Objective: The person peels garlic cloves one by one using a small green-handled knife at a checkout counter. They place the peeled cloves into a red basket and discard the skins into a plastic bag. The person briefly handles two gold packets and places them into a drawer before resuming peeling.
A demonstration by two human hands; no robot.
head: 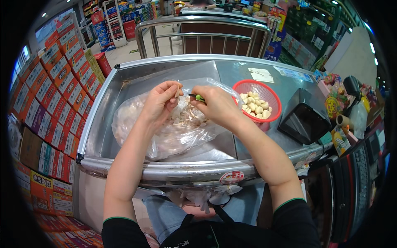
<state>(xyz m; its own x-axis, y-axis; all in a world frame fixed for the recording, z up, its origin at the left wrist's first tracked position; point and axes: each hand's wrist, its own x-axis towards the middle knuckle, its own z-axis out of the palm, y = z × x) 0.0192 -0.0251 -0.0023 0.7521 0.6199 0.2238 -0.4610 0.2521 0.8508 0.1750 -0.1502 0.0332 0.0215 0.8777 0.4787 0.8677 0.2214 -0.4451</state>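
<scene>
Between the thumb and fingers of my left hand (162,99) is a small garlic clove (177,92), partly hidden by the fingertips. My right hand (214,102) grips a small knife with a green and black handle (199,98); its dark blade points left toward the clove, a little apart from it. Below both hands lies a clear plastic bag (183,141), spread open, with loose garlic skins (189,117) on it and pale bulbs or cloves showing through its left side. Just right of my right hand stands a red plastic basket (277,102) holding several peeled garlic cloves (256,105).
The metal checkout counter (198,156) has a raised rim. A black display terminal (305,122) stands right of the basket, near packaged sweets (333,105). Stacked cartons (59,90) rise at the left. Beyond the counter is a steel railing (203,20), with a person (201,3) farther back.
</scene>
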